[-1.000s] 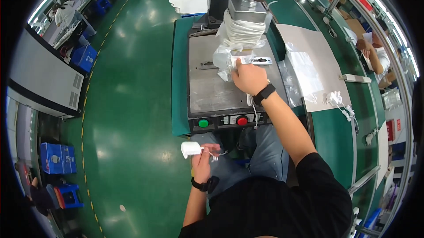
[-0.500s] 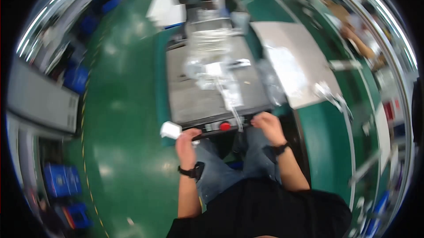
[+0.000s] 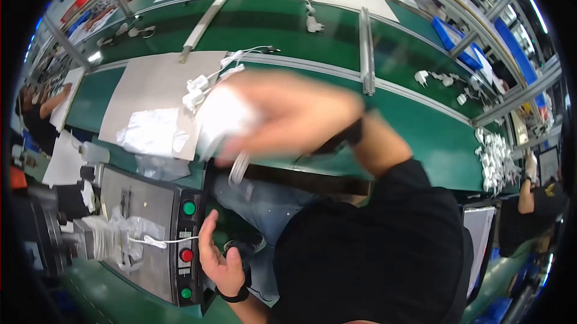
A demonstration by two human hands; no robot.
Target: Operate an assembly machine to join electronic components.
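My right hand (image 3: 294, 107), smeared by motion, is closed round a blurred white thing (image 3: 227, 113) over the near bench edge. A white cable (image 3: 239, 169) hangs below it; the exact kind is unclear. My left hand (image 3: 221, 261) is held with fingers up and thumb apart, nothing in it, beside the front panel of a grey machine (image 3: 157, 270). On the machine's metal top lie a clear plastic bag (image 3: 141, 234) and a bundled white cable (image 3: 153, 241), whose end reaches toward my left fingers. A red button (image 3: 186, 255) sits on the panel.
A beige board (image 3: 135, 86) on the green bench carries white plug chargers (image 3: 195, 92) and white bags (image 3: 150, 133). Beyond a metal rail, more chargers (image 3: 314, 23) lie on a green belt. White cables (image 3: 496, 162) are heaped at the right. Other people work around.
The view has swung to the right, bringing the bench to the front. My right hand has left the machine's front edge and now holds a white thing over the bench. My left hand stays near the panel.
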